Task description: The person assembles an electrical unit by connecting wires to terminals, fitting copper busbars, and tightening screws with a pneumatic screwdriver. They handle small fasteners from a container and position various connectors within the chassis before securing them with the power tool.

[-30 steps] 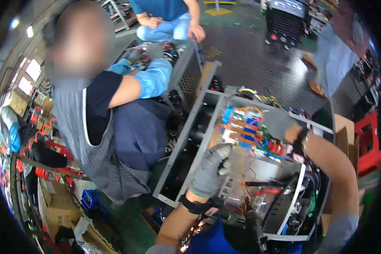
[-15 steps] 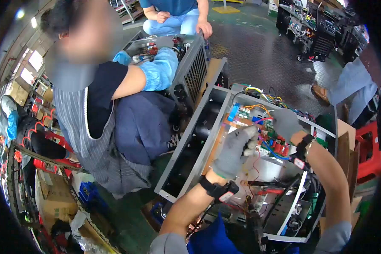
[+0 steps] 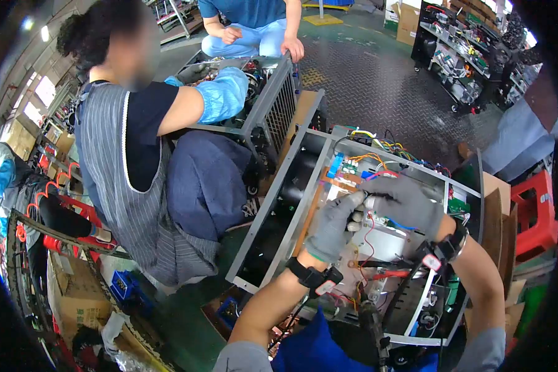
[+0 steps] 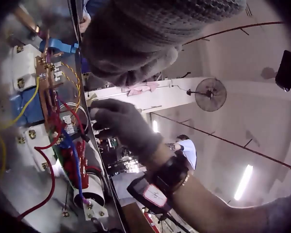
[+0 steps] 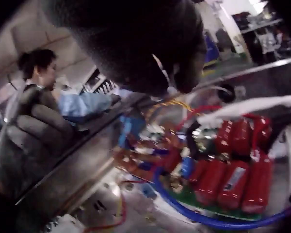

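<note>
"Why are left hand (image 3: 333,229) and right hand (image 3: 409,203) so close?"

"Perhaps for steadiness over the circuit board (image 5: 191,199) (inside the metal frame (image 3: 295,216)); whether either grip grasps anything, I cannot tell."

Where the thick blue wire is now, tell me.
In the right wrist view, the thick blue wire curves across the lower right, just below the red components.

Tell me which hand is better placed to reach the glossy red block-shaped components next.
Probably the grey-gloved right hand: it is above the red block-shaped components and nearer them; the grey-gloved left hand is off to their side.
</note>
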Tool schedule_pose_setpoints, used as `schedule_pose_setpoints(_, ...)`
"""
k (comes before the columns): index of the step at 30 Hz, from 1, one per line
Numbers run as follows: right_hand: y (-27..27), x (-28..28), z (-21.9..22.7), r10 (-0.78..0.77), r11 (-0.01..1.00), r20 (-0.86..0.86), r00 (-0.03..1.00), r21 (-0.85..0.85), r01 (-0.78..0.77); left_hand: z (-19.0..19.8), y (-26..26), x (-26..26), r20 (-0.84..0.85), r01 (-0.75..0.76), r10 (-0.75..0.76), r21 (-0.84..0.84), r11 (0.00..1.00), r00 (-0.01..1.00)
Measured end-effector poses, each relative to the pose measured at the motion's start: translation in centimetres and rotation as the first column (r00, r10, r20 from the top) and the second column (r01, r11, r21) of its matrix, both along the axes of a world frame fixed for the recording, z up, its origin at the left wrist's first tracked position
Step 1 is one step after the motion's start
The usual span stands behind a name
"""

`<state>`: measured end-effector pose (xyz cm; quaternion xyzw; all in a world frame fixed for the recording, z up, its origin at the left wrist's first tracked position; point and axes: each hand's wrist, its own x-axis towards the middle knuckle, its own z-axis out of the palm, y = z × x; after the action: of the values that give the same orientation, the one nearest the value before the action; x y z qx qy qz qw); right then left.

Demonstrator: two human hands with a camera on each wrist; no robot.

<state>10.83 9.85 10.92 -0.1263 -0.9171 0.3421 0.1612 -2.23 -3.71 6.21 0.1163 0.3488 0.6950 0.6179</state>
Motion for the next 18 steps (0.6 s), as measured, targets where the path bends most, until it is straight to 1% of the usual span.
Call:
schedule_pose_setpoints(1,-0.4,0.1,0.0,0.036,0.999,-0.041,0.999,-0.032,-0.037,-0.5,0.1,0.0,0.043,0.03,-0.03,0.02,0.999,0.999)
schedule_pose_setpoints(2,-0.4,0.3,0.2,0.01,0.99,-0.017,1.0,-0.142,-0.012,-0.9,0.2,0.0,0.087,0.057,-0.061,0.04,0.998,0.994)
schedule_pose_setpoints(4,-0.3,0.7,0.8,-0.031,0.935,0.035,0.999,-0.353,0.041,-1.2,0.2,0.2,0.125,0.061,-0.072,0.09,0.994,0.99)
schedule_pose_setpoints(7,-0.2,0.5,1.1,0.022,0.903,0.002,1.0,-0.428,-0.019,-2.4,0.3,0.4,0.173,0.074,-0.095,0.126,0.989,0.98)
schedule_pose_setpoints(10,-0.5,0.5,1.3,-0.008,0.935,-0.01,1.0,-0.354,0.004,-2.9,0.7,0.4,0.26,0.101,-0.14,0.158,0.982,0.955)
schedule_pose_setpoints(11,-0.5,0.5,1.4,-0.017,0.924,0.022,1.0,-0.383,0.024,-3.0,0.7,0.4,0.3,0.107,-0.155,0.169,0.98,0.941)
schedule_pose_setpoints(13,-0.5,0.7,1.7,-0.03,0.897,0.091,0.995,-0.437,0.067,-3.3,0.8,0.6,0.316,0.13,-0.189,0.197,0.972,0.93)
schedule_pose_setpoints(18,0.2,1.2,0.3,-0.015,0.923,0.069,0.998,-0.383,0.04,-3.6,0.7,1.1,0.327,0.143,-0.206,0.206,0.968,0.922)
